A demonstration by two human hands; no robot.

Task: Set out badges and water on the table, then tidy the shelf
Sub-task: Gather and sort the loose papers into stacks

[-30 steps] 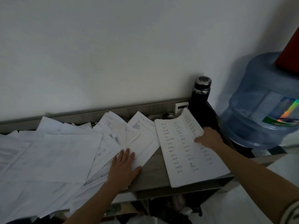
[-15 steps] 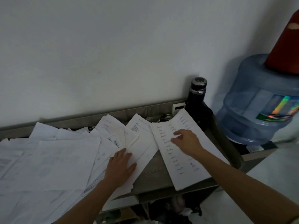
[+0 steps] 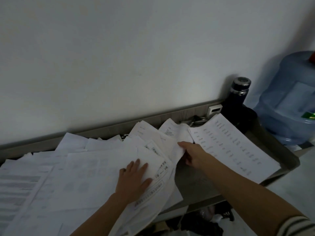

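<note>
Right hand (image 3: 192, 155) has left the printed list sheet (image 3: 235, 150) and moved left to the middle; its fingers (image 3: 183, 145) now pinch the edge of a loose sheet (image 3: 177, 138), which bows upward. Left hand (image 3: 133, 179) still flat, fingers straight, pressing the paper pile (image 3: 76, 176). Likely the shelf-tidying part: gathering strays into one stack, far from done. Papers sprawl unevenly over most of the shelf (image 3: 192, 184) top, overlapping, some hanging over the front edge; list sheet lies apart at the right end. Black flask (image 3: 238, 103) upright at the back right corner, water jug (image 3: 288, 106) beyond it. No badges visible.
</note>
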